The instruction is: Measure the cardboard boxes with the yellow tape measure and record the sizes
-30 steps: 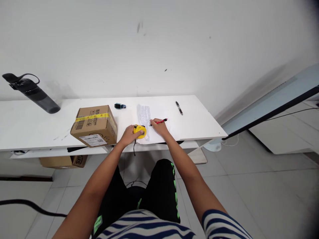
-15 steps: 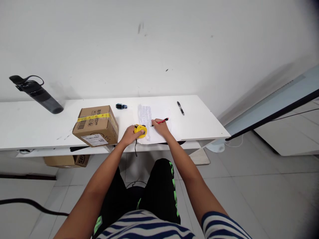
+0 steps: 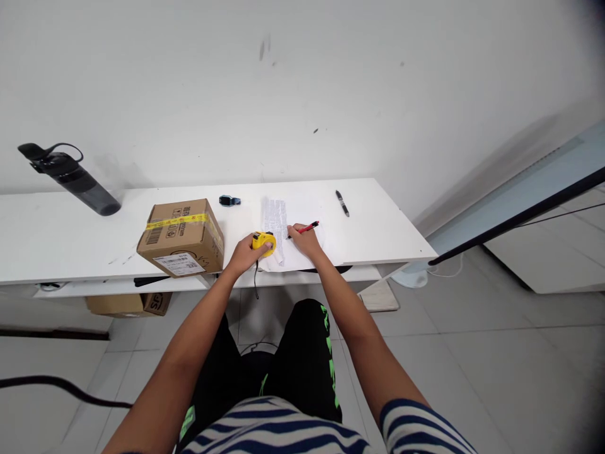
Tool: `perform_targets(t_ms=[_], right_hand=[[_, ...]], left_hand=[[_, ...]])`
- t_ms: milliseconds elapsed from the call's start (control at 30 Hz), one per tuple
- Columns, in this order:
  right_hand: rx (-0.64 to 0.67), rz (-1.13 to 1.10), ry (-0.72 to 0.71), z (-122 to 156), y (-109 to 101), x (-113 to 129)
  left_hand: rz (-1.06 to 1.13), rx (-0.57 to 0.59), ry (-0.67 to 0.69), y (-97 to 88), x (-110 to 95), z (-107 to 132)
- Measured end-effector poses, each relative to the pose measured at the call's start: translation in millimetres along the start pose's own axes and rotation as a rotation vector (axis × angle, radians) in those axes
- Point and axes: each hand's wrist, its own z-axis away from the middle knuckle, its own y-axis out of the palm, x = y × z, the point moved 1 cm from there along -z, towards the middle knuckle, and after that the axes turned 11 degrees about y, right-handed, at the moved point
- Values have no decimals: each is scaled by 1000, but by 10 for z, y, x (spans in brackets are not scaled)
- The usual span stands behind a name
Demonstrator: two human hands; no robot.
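Small shifts only. L hand [image 3: 246,252] has nudged the yellow tape measure [image 3: 263,241] a touch farther from the table's near edge and slightly left, so it now sits more beside the paper strip [image 3: 275,217] than over its near end. Fingers curl further over its top. R hand [image 3: 305,238] w/ red pen [image 3: 308,227] crept a bit farther in too. The person's head turned slightly left approx. 1 s ago.

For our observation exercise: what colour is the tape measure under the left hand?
The tape measure is yellow; the head view shows it best.
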Motion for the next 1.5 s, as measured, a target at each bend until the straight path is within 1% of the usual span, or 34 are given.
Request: perform_targets(t_ms=[67,167,267,367,433,533,633,800,933,1067,1200,1233,1300,1333,1400,1433,1500], right_hand=[[-5,1,-4,3,-2,1],[-13,3,-14,5,-2,1],[-35,7,-21,6,-4,-4],[-56,7,-16,5,-12,-5],[-45,8,-12,5,-15,-1],[-35,4,-8,12,-19,8],[-47,-7,-3,27,-25,22],[-98,-23,13,43,-44,45],[-62,-32,27,43,-48,44],[-81,-42,42,51,-46,43],[-69,-31,26,55,-50,58],[-84,-28,24,53,-54,58],[-161,-10,24,48,-63,52],[-212,16,19,42,-63,46],[-285,141,-1,24,-49,34],[-298,220,-9,10,-35,29],[-278,351,-9,-23,-2,25]], left_hand=[[25,-16,-16,5,19,-7],[-3,-40,-22,12,14,-12],[-63,-73,9,20,-14,-13],[-35,-118,45,41,-2,-25],[60,-168,18,58,47,-41],[185,-259,-57,76,135,-64],[164,-301,-83,77,167,-68],[135,-253,-66,69,132,-46],[66,-250,-49,56,102,-29],[-8,-227,-27,25,37,-10],[-78,-193,-28,0,-36,11],[-82,-190,-28,-3,-47,14],[-84,-191,-24,-5,-57,15],[-87,-196,-21,-4,-58,13],[-103,-206,-14,2,-60,8],[-114,-210,-9,7,-64,8],[-142,-209,6,20,-83,21]])
